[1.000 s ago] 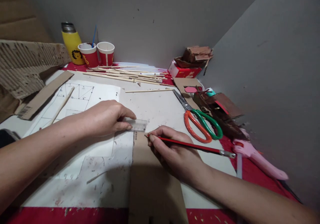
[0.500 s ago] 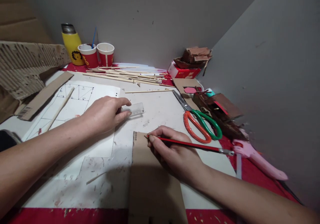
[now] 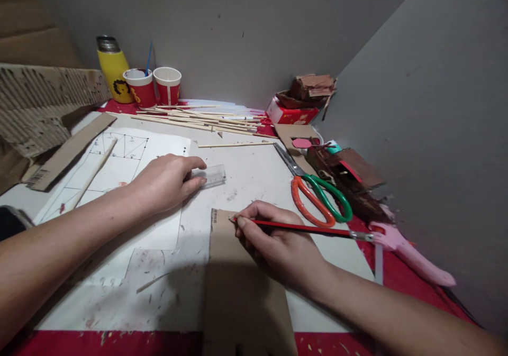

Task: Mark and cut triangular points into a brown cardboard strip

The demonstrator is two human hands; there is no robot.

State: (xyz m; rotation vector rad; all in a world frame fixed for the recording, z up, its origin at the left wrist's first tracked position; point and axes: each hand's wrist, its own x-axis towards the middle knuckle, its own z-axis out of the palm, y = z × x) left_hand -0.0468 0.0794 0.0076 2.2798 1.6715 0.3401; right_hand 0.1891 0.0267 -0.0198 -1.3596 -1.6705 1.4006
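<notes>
My left hand (image 3: 170,181) grips one end of a clear plastic ruler (image 3: 214,174) between thumb and fingers, over the edge of a paper with a drawn plan (image 3: 119,168). The ruler's free end points right, above the white sheet. In my right hand (image 3: 273,239) is a red and black pencil (image 3: 301,228), held in a writing grip. Its tip is at the upper part of a brown cardboard strip (image 3: 246,298), near small printed marks. Whether the tip touches the cardboard I cannot tell. The heel of that hand rests over the strip's right edge.
Scissors (image 3: 317,192) with orange and green handles lie right of centre, beside a pink glue gun (image 3: 413,255). Thin wooden sticks (image 3: 198,120) lie at the back, near two paper cups (image 3: 167,86) and a yellow bottle (image 3: 114,75). Another cardboard strip (image 3: 71,152) lies left.
The ruler in my left hand has shifted slightly left and turned a little. My right hand with the pencil has stayed almost still.
</notes>
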